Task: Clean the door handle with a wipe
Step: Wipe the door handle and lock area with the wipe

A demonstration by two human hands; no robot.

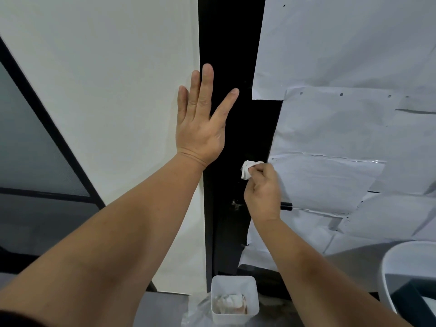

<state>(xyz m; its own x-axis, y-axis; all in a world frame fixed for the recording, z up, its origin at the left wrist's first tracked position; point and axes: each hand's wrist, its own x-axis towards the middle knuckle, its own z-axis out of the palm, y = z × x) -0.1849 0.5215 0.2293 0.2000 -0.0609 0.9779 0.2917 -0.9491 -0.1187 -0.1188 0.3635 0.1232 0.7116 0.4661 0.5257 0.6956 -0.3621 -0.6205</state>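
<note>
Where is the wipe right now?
The crumpled white wipe is pinched in the right hand, right of centre in the head view, against the black door strip, below the flat left hand.

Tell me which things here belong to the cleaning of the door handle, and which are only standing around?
Belong to the job: crumpled wipe in the right hand; black handle; left hand, flat against the door.

Standing around: white tub of used wipes; white bin.

No readable text, labels, brands, numbers or signs anywhere. Paper sheets on door blank, only small holes. White container unmarked; its crumpled contents possibly printed, too blurred to tell.
</note>
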